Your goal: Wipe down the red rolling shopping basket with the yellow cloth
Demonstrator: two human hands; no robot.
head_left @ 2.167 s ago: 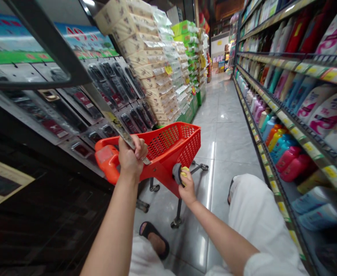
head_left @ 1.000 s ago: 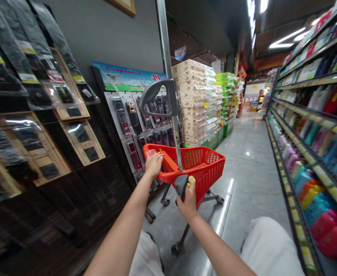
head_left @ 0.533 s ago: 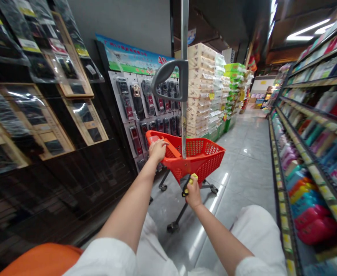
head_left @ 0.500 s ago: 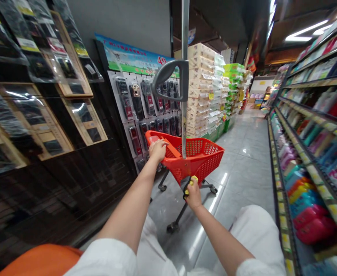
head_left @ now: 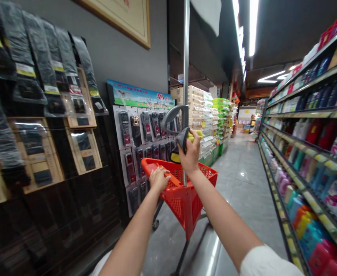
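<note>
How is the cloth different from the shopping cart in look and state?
The cloth is grey and yellow; the shopping cart is red with holes. The right hand holds the cloth up; the shopping cart stands with the left hand on it. A hand touches each.

A red basket cart (head_left: 185, 203) stands upright, its left end under the left hand (head_left: 159, 179). A bunched grey-and-yellow cloth (head_left: 182, 138), in the right hand (head_left: 190, 153), overlaps its metal pole (head_left: 186, 57) in view.

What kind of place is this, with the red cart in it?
It looks like a supermarket or small shop: there are long shelves of bottles, belts in packets hanging on the dark wall, and a sign reading 49.9, probably a price.
</note>
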